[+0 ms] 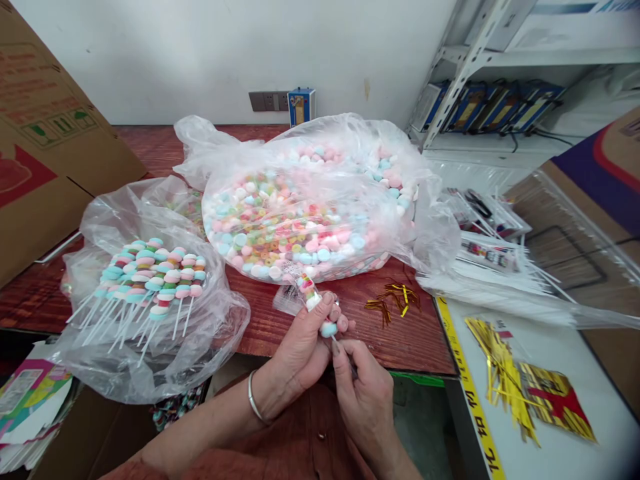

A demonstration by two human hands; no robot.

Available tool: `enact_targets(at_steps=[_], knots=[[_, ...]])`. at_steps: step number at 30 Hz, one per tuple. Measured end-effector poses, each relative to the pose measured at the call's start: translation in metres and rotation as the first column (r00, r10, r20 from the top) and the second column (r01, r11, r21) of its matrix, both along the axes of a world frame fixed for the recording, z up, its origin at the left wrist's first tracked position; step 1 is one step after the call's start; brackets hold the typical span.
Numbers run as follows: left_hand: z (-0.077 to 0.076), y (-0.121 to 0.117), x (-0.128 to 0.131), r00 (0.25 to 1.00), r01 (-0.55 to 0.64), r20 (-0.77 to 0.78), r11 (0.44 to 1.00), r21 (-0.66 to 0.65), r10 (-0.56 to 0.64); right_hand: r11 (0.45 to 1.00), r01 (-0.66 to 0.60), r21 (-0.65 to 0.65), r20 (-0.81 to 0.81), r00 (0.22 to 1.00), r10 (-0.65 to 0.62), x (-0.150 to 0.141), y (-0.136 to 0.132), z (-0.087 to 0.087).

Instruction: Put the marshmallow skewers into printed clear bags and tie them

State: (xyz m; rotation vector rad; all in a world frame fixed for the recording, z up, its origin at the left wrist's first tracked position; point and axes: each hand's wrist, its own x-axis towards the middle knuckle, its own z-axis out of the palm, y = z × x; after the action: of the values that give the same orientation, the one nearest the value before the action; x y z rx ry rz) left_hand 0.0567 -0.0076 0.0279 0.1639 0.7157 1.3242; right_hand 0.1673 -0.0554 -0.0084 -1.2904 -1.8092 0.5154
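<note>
My left hand [303, 343] is wrapped around a candy skewer [328, 329] of stacked pastel marshmallows and gummy rings, with a small clear wrapper [295, 272] at its upper end. Below it, my right hand [367, 387] pinches the white stick between thumb and forefinger. The fingers hide part of the stack. Just beyond my hands lies a clear bag [320, 230] of loose marshmallows and coloured gummy rings. To the left, several candy skewers [153, 273] lie on another plastic bag [215, 363], their sticks pointing towards me. Gold twist ties [400, 297] are scattered right of my hands.
Cardboard boxes stand at the left [55, 147] and right [565, 220]. White sticks [500, 267] in plastic lie on the right, near bundled gold ties [505, 380] on a white surface. A metal shelf [473, 67] and a small blue device [301, 107] are at the back.
</note>
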Motion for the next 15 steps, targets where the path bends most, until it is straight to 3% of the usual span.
enact_targets(at_steps=[2,4,9,10,13,15], knots=[[-0.001,0.004,-0.006,0.998,-0.052,0.019,0.999,-0.005,0.052,0.995,-0.004,-0.095,-0.069,0.998,-0.003,0.002,0.000,0.002],[-0.002,0.009,-0.013,0.994,-0.109,0.015,0.994,-0.009,0.109,0.995,0.000,-0.104,-0.099,0.995,-0.011,0.004,-0.001,0.002],[0.000,0.016,-0.019,0.996,-0.081,0.031,0.994,-0.069,0.083,0.993,0.004,0.118,0.062,0.998,-0.011,0.009,-0.003,0.001],[0.000,0.015,-0.018,0.996,-0.075,0.051,0.995,-0.070,0.078,0.993,-0.019,0.115,0.073,0.997,0.010,0.010,-0.004,0.002],[0.001,0.010,-0.013,0.995,-0.059,0.083,0.998,-0.036,0.062,0.986,-0.108,-0.130,-0.068,0.993,0.100,0.011,-0.007,0.008],[0.001,0.006,-0.010,0.996,-0.039,0.081,0.999,-0.013,0.040,0.937,-0.148,-0.317,-0.205,0.975,0.085,0.011,-0.009,0.013]])
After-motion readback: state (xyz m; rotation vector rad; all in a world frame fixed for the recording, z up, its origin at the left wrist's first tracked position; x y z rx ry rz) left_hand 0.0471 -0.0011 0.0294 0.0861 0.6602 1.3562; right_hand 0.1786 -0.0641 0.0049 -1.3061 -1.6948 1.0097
